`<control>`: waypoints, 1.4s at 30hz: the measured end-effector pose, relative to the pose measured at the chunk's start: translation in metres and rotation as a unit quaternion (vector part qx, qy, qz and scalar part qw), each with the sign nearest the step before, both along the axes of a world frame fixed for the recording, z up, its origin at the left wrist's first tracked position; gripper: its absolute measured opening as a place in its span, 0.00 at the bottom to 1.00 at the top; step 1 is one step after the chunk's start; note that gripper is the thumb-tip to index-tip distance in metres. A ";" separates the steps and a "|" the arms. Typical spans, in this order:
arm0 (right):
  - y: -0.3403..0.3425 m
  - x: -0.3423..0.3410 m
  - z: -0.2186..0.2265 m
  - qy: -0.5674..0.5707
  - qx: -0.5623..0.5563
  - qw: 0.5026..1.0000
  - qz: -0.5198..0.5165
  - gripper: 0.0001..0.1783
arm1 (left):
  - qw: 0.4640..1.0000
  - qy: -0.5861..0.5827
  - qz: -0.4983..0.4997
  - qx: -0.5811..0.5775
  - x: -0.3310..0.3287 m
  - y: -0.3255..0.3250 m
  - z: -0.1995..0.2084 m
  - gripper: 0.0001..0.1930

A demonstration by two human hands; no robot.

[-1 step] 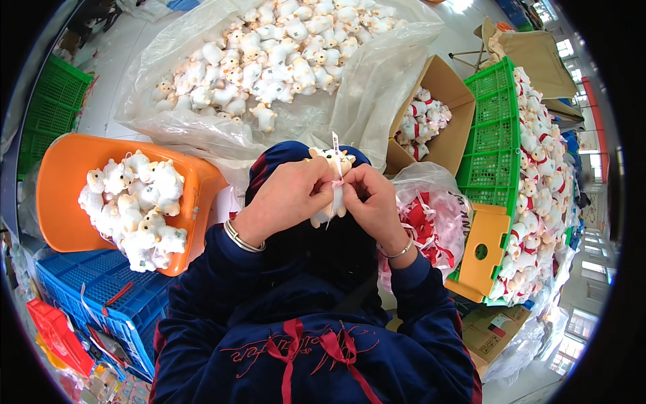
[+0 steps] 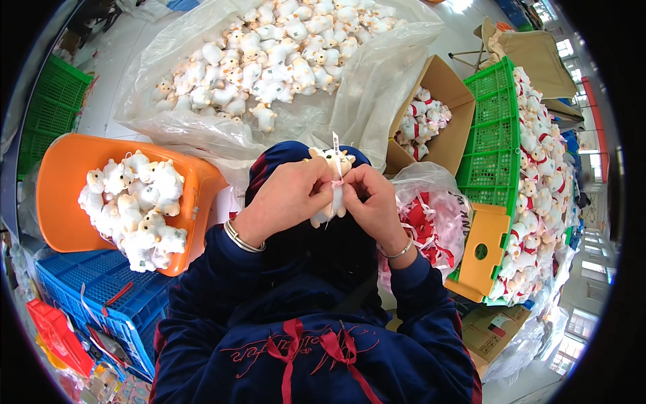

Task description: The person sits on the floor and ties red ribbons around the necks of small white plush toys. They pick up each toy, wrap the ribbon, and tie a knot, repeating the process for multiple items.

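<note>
Over my lap rests a small white plush animal (image 2: 325,213), its head pointing away from me. A pink ribbon (image 2: 338,183) lies at its neck, between my hands. My left hand (image 2: 293,196) pinches the ribbon from the left, thumb and forefinger pressed together. From the right, my right hand (image 2: 372,202) pinches the ribbon's other side, with its fingers curled. A narrow white printed strip (image 2: 336,149) stands up over the toy's head. Both hands partly cover the toy's body.
Ahead, a clear plastic sheet (image 2: 377,87) holds a heap of white plush toys (image 2: 269,64). At left, an orange bin (image 2: 60,195) of toys stands by a blue crate (image 2: 74,269). At right are a cardboard box (image 2: 444,101), a bag of red ribbons (image 2: 422,225) and a green crate (image 2: 488,148).
</note>
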State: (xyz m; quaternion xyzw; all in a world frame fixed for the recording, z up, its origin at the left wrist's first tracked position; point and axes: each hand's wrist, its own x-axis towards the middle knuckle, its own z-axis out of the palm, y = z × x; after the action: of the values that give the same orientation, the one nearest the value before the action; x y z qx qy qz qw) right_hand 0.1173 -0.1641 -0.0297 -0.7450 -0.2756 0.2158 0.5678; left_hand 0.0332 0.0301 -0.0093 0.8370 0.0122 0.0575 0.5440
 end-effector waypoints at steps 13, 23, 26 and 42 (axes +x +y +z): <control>-0.005 -0.001 0.002 -0.013 -0.022 1.000 0.019 0.04 | 0.996 -0.028 0.012 -0.078 -0.008 0.003 -0.009 0.06; -0.006 -0.008 0.003 0.036 0.009 0.999 0.021 0.03 | 0.972 0.067 0.040 -0.220 -0.015 0.005 -0.018 0.04; -0.007 -0.009 0.001 0.055 0.034 0.998 0.021 0.05 | 0.963 0.060 0.057 -0.258 -0.015 -0.001 -0.013 0.06; 0.004 -0.032 -0.001 -0.002 0.081 0.997 -0.013 0.07 | 0.992 0.029 0.086 -0.092 -0.027 -0.010 -0.007 0.07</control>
State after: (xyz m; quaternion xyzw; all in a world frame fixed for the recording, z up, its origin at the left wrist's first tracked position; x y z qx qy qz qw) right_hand 0.0854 -0.1602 -0.0303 -0.7009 -0.2835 0.1834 0.6283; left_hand 0.0061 0.0197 -0.0161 0.7804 0.1055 0.0781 0.6113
